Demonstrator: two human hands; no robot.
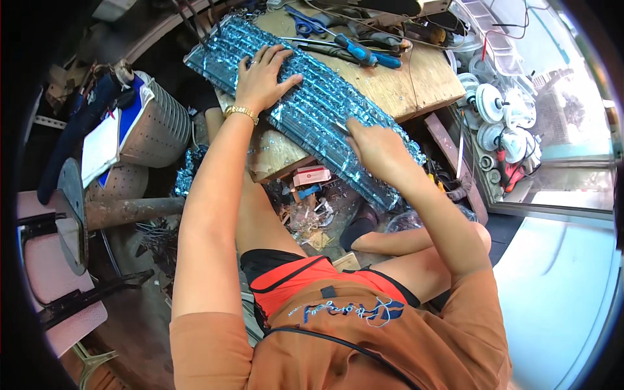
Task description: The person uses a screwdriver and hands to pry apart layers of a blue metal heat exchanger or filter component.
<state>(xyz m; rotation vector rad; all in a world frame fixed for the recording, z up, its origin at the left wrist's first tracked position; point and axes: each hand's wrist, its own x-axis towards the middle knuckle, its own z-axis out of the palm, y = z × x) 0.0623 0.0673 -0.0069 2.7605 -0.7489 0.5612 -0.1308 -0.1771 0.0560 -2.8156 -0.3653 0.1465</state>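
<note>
One ribbed, glossy blue panel (318, 97), upper centre of the frame, is lying aslant over the edge of the wooden table (432, 78); the left hand (263, 79), also upper centre, is resting on it with fingers spread, gripping nothing visible. The right hand (378, 153), right of centre, is curling its fingers closed around a thin pale tool (342, 126) pointing at the panel; work is seemingly under way, the finished and remaining shares being impossible to tell.

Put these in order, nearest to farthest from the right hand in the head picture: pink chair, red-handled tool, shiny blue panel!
1. Shiny blue panel, under the right hand.
2. Red-handled tool, off to the right.
3. Pink chair, far left edge.
</note>
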